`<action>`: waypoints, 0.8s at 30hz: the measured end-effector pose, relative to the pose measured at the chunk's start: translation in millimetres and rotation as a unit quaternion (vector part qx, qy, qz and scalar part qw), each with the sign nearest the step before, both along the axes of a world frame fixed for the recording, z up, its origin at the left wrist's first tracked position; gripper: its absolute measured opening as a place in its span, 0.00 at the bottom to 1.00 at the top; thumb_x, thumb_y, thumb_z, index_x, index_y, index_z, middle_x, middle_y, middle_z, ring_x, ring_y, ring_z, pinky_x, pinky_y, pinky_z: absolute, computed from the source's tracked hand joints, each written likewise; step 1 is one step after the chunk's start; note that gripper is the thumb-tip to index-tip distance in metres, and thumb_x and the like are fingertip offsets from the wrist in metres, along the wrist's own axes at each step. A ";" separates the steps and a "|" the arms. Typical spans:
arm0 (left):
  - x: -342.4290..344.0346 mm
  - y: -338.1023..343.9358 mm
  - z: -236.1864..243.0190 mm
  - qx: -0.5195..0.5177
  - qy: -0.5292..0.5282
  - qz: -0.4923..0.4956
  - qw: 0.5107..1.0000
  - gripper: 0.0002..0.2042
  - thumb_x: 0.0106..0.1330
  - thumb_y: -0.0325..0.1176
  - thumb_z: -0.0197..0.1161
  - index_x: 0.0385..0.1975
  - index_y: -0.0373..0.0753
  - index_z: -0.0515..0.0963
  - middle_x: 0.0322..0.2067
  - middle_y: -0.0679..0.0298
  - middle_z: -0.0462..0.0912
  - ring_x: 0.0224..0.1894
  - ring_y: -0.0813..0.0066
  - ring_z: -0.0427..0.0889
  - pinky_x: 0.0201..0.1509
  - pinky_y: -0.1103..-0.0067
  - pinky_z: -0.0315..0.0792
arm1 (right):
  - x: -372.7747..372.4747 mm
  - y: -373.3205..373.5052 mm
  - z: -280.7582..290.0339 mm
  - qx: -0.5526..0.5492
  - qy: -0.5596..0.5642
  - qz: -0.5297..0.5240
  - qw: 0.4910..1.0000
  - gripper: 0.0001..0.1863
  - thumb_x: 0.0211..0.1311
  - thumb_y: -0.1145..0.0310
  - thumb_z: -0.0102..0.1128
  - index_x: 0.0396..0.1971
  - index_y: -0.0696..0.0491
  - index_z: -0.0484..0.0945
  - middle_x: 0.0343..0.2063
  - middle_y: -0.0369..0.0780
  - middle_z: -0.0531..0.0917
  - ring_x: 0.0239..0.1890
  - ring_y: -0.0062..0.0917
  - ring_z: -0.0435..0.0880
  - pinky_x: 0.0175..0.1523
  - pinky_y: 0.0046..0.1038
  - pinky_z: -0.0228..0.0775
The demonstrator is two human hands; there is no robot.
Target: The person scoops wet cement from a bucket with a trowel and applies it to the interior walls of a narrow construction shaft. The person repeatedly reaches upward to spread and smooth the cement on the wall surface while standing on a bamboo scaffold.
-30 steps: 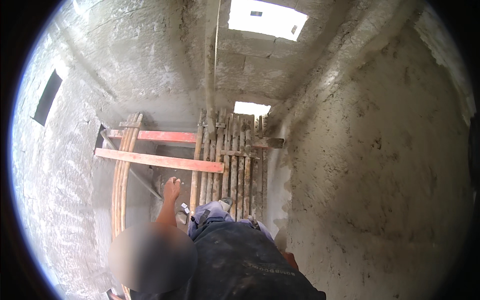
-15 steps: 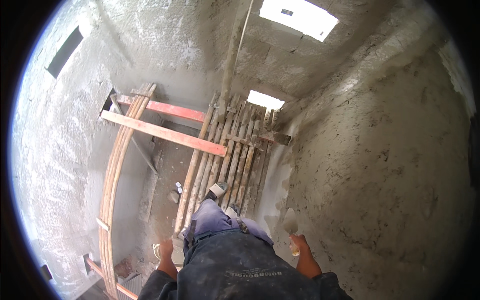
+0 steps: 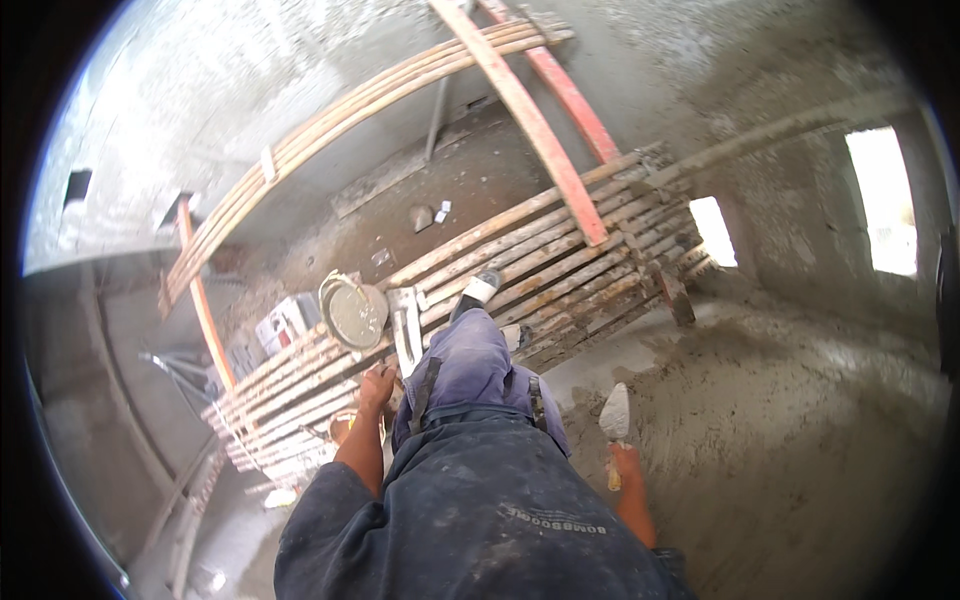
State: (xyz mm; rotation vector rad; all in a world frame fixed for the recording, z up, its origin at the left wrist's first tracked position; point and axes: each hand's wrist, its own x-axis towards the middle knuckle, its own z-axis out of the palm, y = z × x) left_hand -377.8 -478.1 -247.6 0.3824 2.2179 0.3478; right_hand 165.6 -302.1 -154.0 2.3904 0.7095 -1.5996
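My right hand (image 3: 625, 462) is closed round the handle of a pointed trowel (image 3: 617, 410), its blade up and grey with mortar, close to the wet plastered wall (image 3: 760, 440). Over the pole platform (image 3: 300, 385), my left hand (image 3: 376, 386) hangs with loosely bent fingers and nothing visible in it. Just beyond it lies a long pale float-like tool (image 3: 404, 325). A bucket of grey mortar (image 3: 353, 312) stands beside that tool. Partly hidden by my left forearm is an orange-brown container (image 3: 342, 426).
My feet stand on the poles, one shoe (image 3: 483, 287) showing. A red plank (image 3: 540, 130) crosses the scaffold ahead, and a bent pole rail (image 3: 330, 115) runs along the far side. The ground (image 3: 470, 180) shows lower down past the platform edge. Window openings (image 3: 882, 200) pierce the right wall.
My view has swung left, so the scaffold appears turned and the bucket, float-like tool and platform's left end are in sight. The trowel stays in my right hand.
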 end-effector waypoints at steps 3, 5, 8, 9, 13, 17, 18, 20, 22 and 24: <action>10.5 -21.1 17.6 -0.049 0.027 -0.010 0.998 0.22 0.59 0.51 0.52 0.38 0.39 0.80 0.35 0.42 0.79 0.43 0.45 0.78 0.47 0.63 0.70 | -4.7 38.5 3.7 0.035 0.004 0.054 0.998 0.15 0.53 0.63 0.58 0.35 0.58 0.73 0.20 0.40 0.75 0.15 0.25 0.75 0.20 0.29 0.68; 8.4 -36.2 13.2 -0.066 0.028 0.000 0.997 0.21 0.59 0.51 0.52 0.38 0.39 0.79 0.34 0.42 0.79 0.42 0.44 0.78 0.46 0.62 0.71 | -25.1 68.4 14.4 0.053 0.005 0.066 0.996 0.15 0.53 0.63 0.58 0.36 0.58 0.73 0.19 0.39 0.74 0.14 0.24 0.74 0.20 0.28 0.68; 7.4 -50.9 15.5 -0.080 0.018 0.032 0.996 0.21 0.59 0.50 0.52 0.39 0.38 0.79 0.34 0.41 0.79 0.41 0.43 0.78 0.45 0.61 0.70 | -43.9 95.1 11.0 0.060 0.010 0.078 0.995 0.16 0.54 0.62 0.58 0.37 0.58 0.72 0.18 0.38 0.74 0.14 0.23 0.73 0.19 0.27 0.67; 8.5 -48.5 17.2 -0.081 0.027 0.033 0.996 0.21 0.59 0.50 0.52 0.39 0.37 0.79 0.34 0.41 0.79 0.42 0.43 0.77 0.45 0.61 0.70 | -46.0 101.2 5.7 0.064 0.015 0.087 0.994 0.16 0.55 0.62 0.57 0.37 0.58 0.72 0.18 0.38 0.74 0.14 0.23 0.73 0.19 0.27 0.67; -1.1 -56.7 0.2 -0.063 0.041 0.028 0.997 0.22 0.59 0.49 0.53 0.40 0.35 0.78 0.35 0.40 0.78 0.43 0.42 0.76 0.47 0.61 0.69 | -68.0 113.8 0.8 0.052 0.032 0.136 0.989 0.15 0.56 0.62 0.57 0.36 0.59 0.72 0.18 0.38 0.74 0.15 0.22 0.74 0.19 0.26 0.66; -21.6 -34.7 -14.3 -0.079 0.033 0.053 0.995 0.21 0.59 0.47 0.51 0.39 0.34 0.78 0.36 0.41 0.79 0.43 0.44 0.77 0.49 0.63 0.69 | -73.5 108.5 -19.0 0.024 0.011 0.184 0.982 0.15 0.56 0.62 0.58 0.35 0.59 0.72 0.19 0.38 0.75 0.15 0.22 0.74 0.20 0.27 0.67; -29.9 -25.2 -18.8 -0.086 0.026 0.066 0.994 0.21 0.59 0.46 0.51 0.40 0.35 0.78 0.37 0.41 0.79 0.42 0.44 0.78 0.49 0.63 0.70 | -70.6 105.0 -24.9 0.013 0.013 0.190 0.982 0.15 0.56 0.62 0.58 0.35 0.59 0.72 0.19 0.38 0.75 0.16 0.22 0.74 0.21 0.27 0.67; -55.5 -12.6 -49.1 -0.169 0.055 0.043 0.983 0.20 0.58 0.45 0.51 0.41 0.37 0.77 0.39 0.45 0.79 0.44 0.47 0.78 0.50 0.62 0.69 | -76.8 100.5 -38.0 -0.011 -0.003 0.189 0.982 0.14 0.56 0.62 0.57 0.34 0.59 0.73 0.19 0.39 0.75 0.16 0.22 0.75 0.21 0.27 0.68; -80.0 3.1 -82.4 -0.218 0.086 0.010 0.972 0.19 0.58 0.43 0.51 0.43 0.39 0.76 0.42 0.50 0.79 0.46 0.51 0.78 0.51 0.62 0.68 | -70.0 90.6 -57.3 -0.024 -0.027 0.182 0.983 0.14 0.56 0.63 0.57 0.33 0.59 0.73 0.19 0.38 0.75 0.17 0.23 0.75 0.22 0.27 0.68; -112.8 18.1 -111.9 -0.239 0.123 -0.034 0.963 0.18 0.58 0.41 0.50 0.45 0.41 0.76 0.45 0.54 0.79 0.49 0.55 0.77 0.52 0.60 0.67 | -63.8 75.8 -87.8 -0.043 -0.038 0.174 0.983 0.13 0.56 0.63 0.57 0.33 0.59 0.73 0.19 0.38 0.75 0.17 0.23 0.75 0.22 0.28 0.68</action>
